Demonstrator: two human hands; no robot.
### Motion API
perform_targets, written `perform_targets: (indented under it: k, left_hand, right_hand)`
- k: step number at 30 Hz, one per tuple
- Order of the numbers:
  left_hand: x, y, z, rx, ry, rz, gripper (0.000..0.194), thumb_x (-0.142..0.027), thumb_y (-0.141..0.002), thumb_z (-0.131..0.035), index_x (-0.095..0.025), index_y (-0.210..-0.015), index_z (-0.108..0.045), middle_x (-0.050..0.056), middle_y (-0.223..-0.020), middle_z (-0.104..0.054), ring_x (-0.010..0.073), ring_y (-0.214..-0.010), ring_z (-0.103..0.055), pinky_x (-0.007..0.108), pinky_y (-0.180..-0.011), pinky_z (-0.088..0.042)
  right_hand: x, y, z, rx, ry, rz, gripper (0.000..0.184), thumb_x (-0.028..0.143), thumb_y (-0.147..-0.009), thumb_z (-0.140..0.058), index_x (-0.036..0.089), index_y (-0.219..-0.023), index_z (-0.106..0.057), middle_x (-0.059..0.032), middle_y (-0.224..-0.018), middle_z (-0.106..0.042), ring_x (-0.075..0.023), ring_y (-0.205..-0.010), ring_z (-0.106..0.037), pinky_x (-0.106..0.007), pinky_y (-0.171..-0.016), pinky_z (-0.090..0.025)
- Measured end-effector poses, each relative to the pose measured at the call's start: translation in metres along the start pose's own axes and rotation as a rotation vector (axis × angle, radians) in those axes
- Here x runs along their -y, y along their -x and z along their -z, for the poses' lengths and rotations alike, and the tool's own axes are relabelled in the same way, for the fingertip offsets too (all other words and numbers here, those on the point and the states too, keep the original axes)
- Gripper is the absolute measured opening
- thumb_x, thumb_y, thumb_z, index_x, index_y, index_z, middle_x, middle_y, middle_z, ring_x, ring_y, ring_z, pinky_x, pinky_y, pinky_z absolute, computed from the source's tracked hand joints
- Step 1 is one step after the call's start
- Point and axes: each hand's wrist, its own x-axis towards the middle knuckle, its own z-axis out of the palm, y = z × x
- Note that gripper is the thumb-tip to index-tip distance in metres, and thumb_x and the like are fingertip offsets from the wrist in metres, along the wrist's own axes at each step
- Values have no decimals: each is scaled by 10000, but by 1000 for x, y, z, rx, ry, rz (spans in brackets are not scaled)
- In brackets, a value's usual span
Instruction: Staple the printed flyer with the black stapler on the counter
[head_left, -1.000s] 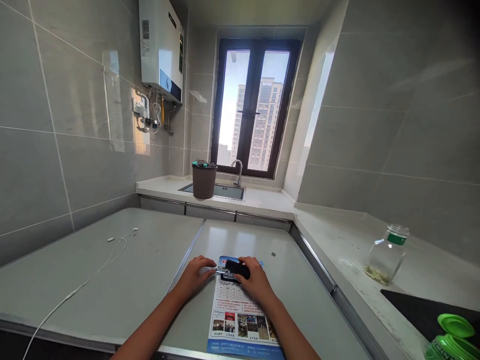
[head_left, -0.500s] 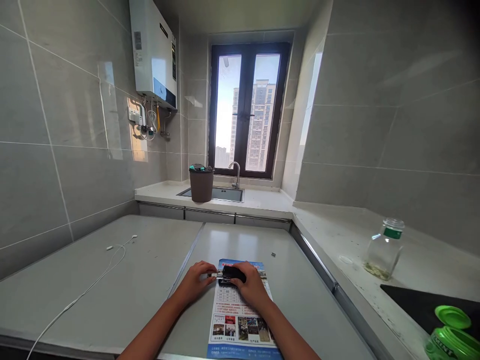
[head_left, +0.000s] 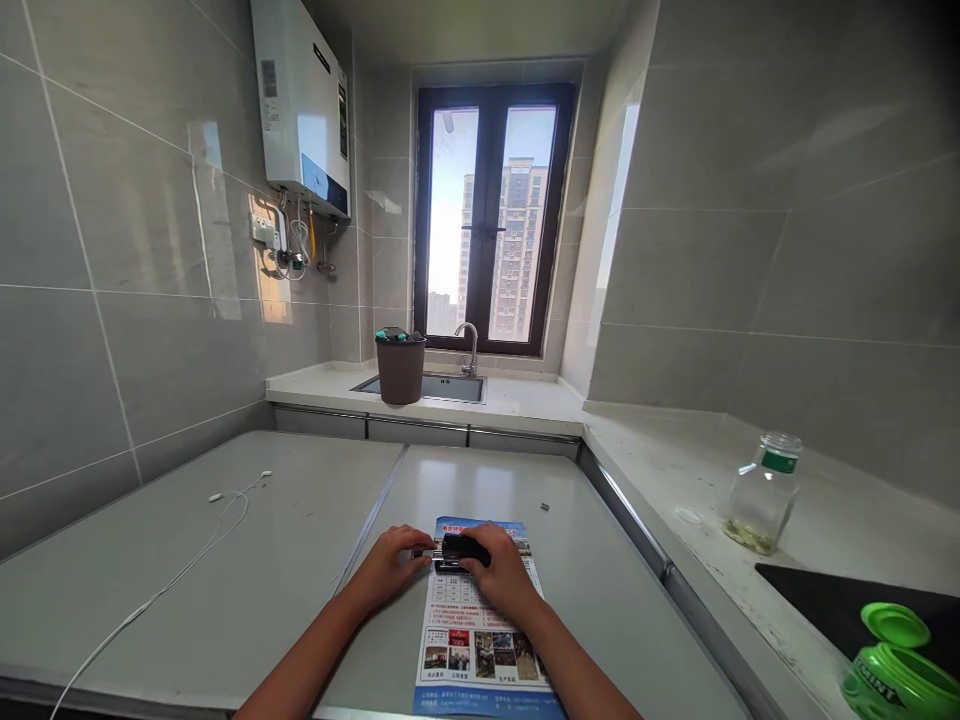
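Observation:
A black stapler [head_left: 460, 548] lies crosswise over the upper part of a printed leaflet [head_left: 465, 600]. My right hand [head_left: 501, 568] is closed around its black body from the right. On the other side my left hand [head_left: 394, 562] pinches the metal piece that sticks out of the stapler's left end. Fingers cover part of both ends. Farther right on the table sits a small grey strip, seemingly staples [head_left: 545, 507], apart from both hands.
A white cable [head_left: 191, 565] curls over the left of the table [head_left: 300, 560]. Behind stand a brown bin [head_left: 401, 372], a sink [head_left: 457, 388] and a faucet [head_left: 471, 350]. On the right counter are a glass jar [head_left: 763, 495] and an open green container [head_left: 896, 680].
The whole view has shifted slightly. Both hands keep their hold on the stapler, with almost no visible movement.

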Motion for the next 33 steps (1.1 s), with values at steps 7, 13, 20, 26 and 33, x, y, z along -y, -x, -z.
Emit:
perform_targets:
  k: [7,13,20,26,33]
  left_hand:
    - [-6,0,4,8,-41,20,173,-228,-848,-714,-260,-1012,-757,32,-1033,-776,231,-981,-692,342,-883,-514]
    - [-9,0,5,3,-35,27,134,-260,-860,-715,-249,-982,-768,30,-997,-780,222,-954,-701,337,-882,-514]
    - [-7,0,7,-30,6,19,126,-297,-864,-729,-253,-973,-777,38,-996,-778,223,-968,-704,348,-899,-528]
    - [5,0,5,-64,73,-94,195,-315,-916,-676,-276,-1073,-784,59,-1037,-774,217,-1002,-685,374,-920,-559]
    - [16,-1,0,-79,22,-164,203,-276,-936,-655,-286,-1083,-793,64,-1045,-780,219,-1029,-667,378,-920,-570]
  right_hand:
    - [-1,1,1,14,11,-8,346,200,-808,-694,250,-1149,-725,-79,-1133,-740,-291,-1128,-632,-453,-1039,-437]
    - [-3,1,2,16,16,-11,347,193,-812,-695,256,-1151,-725,-65,-1146,-742,-294,-1161,-615,-466,-1070,-411]
    - [-3,-1,4,-7,6,-4,333,171,-794,-703,259,-1114,-734,-54,-1095,-743,-272,-1083,-635,-425,-1004,-450]
    - [-4,-3,9,-43,-5,-22,334,162,-779,-704,252,-1099,-734,-53,-1047,-736,-255,-1012,-652,-395,-950,-481]
    - [-7,-3,11,-45,5,-26,317,175,-776,-716,245,-1085,-737,-55,-1032,-733,-257,-1005,-660,-394,-941,-489]
